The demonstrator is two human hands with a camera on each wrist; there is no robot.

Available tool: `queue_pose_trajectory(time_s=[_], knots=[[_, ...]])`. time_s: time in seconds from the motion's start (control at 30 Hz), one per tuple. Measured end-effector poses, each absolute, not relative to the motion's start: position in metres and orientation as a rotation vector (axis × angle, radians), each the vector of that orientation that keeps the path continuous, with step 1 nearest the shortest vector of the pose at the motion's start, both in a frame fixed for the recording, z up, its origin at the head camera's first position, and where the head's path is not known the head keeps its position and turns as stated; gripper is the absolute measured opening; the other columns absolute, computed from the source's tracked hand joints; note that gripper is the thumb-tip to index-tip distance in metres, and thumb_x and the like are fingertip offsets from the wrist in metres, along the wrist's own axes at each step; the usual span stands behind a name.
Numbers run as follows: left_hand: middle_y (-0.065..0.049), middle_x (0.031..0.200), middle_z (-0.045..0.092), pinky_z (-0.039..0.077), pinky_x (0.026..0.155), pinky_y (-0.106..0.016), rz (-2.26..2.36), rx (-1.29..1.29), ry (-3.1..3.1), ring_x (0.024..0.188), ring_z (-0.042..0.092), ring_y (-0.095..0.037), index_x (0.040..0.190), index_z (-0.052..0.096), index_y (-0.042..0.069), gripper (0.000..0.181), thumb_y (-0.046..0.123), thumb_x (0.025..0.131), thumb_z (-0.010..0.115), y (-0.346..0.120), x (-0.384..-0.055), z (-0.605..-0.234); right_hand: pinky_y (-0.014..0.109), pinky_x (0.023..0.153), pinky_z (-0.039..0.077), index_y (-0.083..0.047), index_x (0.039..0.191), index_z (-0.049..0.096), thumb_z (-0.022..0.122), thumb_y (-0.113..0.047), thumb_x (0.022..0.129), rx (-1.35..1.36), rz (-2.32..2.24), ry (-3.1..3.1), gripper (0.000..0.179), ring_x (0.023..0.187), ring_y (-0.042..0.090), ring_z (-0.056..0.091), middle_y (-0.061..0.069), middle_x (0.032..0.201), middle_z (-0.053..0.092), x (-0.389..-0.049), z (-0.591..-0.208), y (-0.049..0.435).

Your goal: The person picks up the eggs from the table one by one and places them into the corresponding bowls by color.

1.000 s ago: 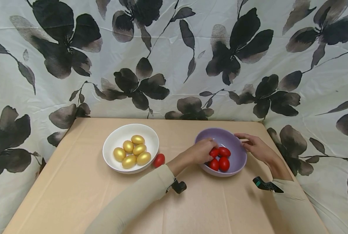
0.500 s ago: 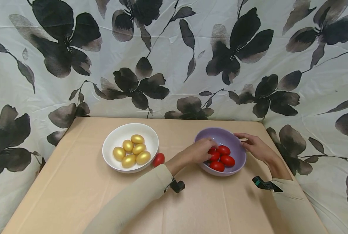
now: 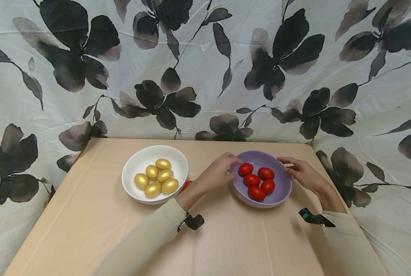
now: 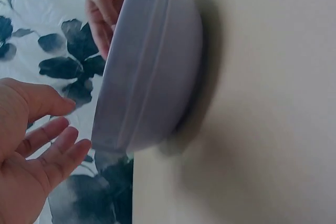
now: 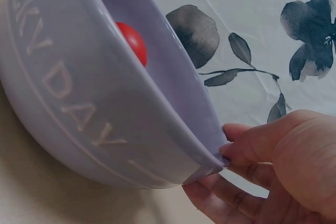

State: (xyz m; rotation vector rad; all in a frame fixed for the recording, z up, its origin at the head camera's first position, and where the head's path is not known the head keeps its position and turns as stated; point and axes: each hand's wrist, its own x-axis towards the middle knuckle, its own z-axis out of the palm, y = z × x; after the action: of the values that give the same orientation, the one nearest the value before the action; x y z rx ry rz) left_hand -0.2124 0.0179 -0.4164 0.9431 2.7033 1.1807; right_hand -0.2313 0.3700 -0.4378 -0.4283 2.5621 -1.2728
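In the head view a purple bowl [image 3: 241, 189] holds several shiny red eggs [image 3: 251, 179]. My left hand [image 3: 217, 172] hovers at the bowl's left rim with nothing in it; the left wrist view shows its fingers spread loosely, the tips close to the rim. With thumb and fingers my right hand [image 3: 305, 175] pinches the bowl's right rim, as the right wrist view shows. A white bowl [image 3: 129, 188] to the left contains several gold eggs [image 3: 153, 189]. Beside it lies another red egg [image 3: 187, 184], mostly hidden behind my left forearm.
Both bowls stand on a light tan table [image 3: 70, 230]. Behind it hangs a white cloth [image 3: 219, 61] with dark flowers. Raised letters mark the outside of the purple bowl. My left forearm crosses the table between the two bowls.
My left hand has let go of a red egg in the purple bowl and drawn back left to the rim. The red eggs in there have shifted. My right hand stays put.
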Motion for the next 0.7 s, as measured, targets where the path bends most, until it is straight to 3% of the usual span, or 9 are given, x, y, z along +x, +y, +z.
queue_pose_trajectory(time_s=[0.27,0.7], knots=[[-0.011,0.131,0.059,0.055,0.099,-0.038,1.308,0.797,2.682,0.12,0.062,-0.028,0.133,0.063,0.003,0.042,0.001,0.091,0.068,-0.01,-0.205,-0.429,0.036,0.09,0.06,-0.005,0.151,0.046,0.048,-0.001,0.104,-0.417,-1.274,2.56,0.047,0.123,0.048,0.058,0.026,0.15,0.046,-0.231,-0.438,0.37],[-0.015,0.127,0.06,0.047,0.107,-0.044,1.366,0.739,2.814,0.122,0.056,-0.029,0.123,0.067,0.002,0.038,-0.006,0.086,0.069,-0.029,-0.184,-0.458,0.038,0.091,0.059,-0.002,0.151,0.044,0.047,0.0,0.104,-0.413,-1.289,2.556,0.048,0.124,0.047,0.058,0.027,0.15,0.046,-0.229,-0.435,0.367]])
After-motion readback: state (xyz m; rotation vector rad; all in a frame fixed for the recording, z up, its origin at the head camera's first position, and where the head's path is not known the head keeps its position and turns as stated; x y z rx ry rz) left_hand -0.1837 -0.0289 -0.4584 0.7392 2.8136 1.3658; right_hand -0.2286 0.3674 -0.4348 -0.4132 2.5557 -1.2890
